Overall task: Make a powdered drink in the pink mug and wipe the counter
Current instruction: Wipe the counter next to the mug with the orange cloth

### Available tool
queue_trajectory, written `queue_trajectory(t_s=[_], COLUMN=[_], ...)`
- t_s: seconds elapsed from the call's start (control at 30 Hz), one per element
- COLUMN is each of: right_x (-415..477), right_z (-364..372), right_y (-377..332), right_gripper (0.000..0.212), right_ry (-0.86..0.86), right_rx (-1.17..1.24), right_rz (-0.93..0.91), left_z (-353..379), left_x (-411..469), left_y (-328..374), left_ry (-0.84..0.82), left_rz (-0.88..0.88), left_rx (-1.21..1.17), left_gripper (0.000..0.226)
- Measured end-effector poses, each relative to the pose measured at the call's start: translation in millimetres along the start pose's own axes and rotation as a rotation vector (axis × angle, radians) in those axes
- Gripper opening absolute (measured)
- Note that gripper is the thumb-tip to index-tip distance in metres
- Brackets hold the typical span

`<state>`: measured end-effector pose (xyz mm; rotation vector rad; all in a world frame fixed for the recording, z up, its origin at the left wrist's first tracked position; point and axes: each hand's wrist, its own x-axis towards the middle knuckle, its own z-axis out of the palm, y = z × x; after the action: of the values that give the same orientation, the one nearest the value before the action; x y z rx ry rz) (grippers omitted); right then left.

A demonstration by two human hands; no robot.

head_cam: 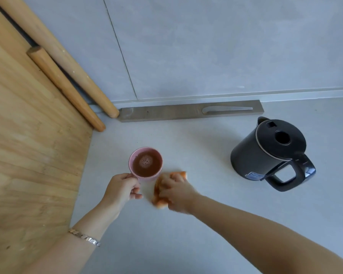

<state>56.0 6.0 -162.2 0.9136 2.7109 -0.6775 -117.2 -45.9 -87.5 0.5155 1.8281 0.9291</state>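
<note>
left hand [121,187] gripping pink mug [146,164] handle, standing on table [206,224] | right hand [175,191] bunching orange cloth [159,191] just beside | open table front, kettle [269,153] right, wooden board [32,135] edging left | kettle label unreadable

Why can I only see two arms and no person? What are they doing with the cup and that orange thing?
The camera sits on the person's head and looks down, so you see only their own arms, just as they do. There is one picture, taken from up there.

The left hand holds the handle of the pink mug, which stands on the grey counter and is full of a brown drink with bubbles. The right hand grips an orange cloth, pressed on the counter beside the mug. It looks blurry, so it is probably wiping.

To the right stands a black kettle. On the left, a wooden board leans up.
</note>
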Motion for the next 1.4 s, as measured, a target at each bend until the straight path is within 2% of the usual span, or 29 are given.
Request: queue_trajectory(t_s=[0.03, 0.1, 0.13, 0.27, 0.3, 0.43, 0.47, 0.57, 0.67, 0.77, 0.83, 0.9, 1.0, 1.13, 1.27, 1.33, 1.4], right_x=[-10, -30, -38, -69, -80, -135, -145, -172, -198, -207, -192, -165, -111, -56, -73, -106, -143], right_z=[6, 14, 14, 7, 11, 35, 32, 23, 32, 35, 33, 28, 17, 8, 22, 29, 30], right_y=[1, 17, 29, 62, 62, 76, 89, 116, 116, 108, 99, 84, 57, 16, -3, 17, 47], right_gripper=[0.039, 0.041, 0.042, 0.033, 0.032, 0.032, 0.033, 0.037, 0.038, 0.040, 0.043, 0.047, 0.050, 0.039, 0.040, 0.044, 0.043], right_ry=[-0.032, 0.000, 0.046, 0.260, 0.277, 0.223, 0.225, 0.253, 0.253, 0.335, 0.400, 0.421, 0.359, 0.191, -0.009, -0.014, 0.010], right_rx=[-0.031, -0.035, -0.006, 0.186, 0.213, 0.067, 0.088, 0.238, 0.204, 0.302, 0.398, 0.454, 0.490, 0.405, 0.149, 0.078, 0.073], right_rz=[-0.072, -0.028, 0.076, 0.691, 0.742, 0.508, 0.575, 0.945, 1.186, 1.366, 1.419, 1.371, 1.156, 0.703, 0.293, 0.210, 0.270], left_z=[2, 7, 9, 21, 26, 44, 49, 61, 69, 72, 73, 73, 70, 65, 60, 59, 60], left_x=[-3, -7, -9, -18, -21, -31, -33, -40, -44, -44, -44, -45, -44, -44, -39, -36, -33], left_y=[-1, -1, -2, -3, -4, -10, -11, -17, -22, -23, -24, -23, -19, -15, -16, -18, -21], left_ry=[-0.005, -0.016, -0.021, -0.051, -0.060, -0.094, -0.100, -0.121, -0.145, -0.154, -0.154, -0.150, -0.138, -0.116, -0.087, -0.089, -0.092], left_rz=[0.001, 0.004, 0.006, 0.012, 0.008, -0.001, -0.005, -0.020, -0.020, -0.012, -0.008, 0.000, 0.014, 0.033, 0.035, 0.029, 0.025], left_rx=[0.001, 0.008, 0.012, 0.024, 0.021, 0.029, 0.032, 0.036, 0.043, 0.041, 0.037, 0.034, 0.028, 0.027, 0.005, 0.004, 0.007], left_gripper=[0.026, 0.027, 0.027, 0.026, 0.025, 0.025, 0.025, 0.025, 0.025, 0.027, 0.029, 0.030, 0.030, 0.027, 0.028, 0.027, 0.027])
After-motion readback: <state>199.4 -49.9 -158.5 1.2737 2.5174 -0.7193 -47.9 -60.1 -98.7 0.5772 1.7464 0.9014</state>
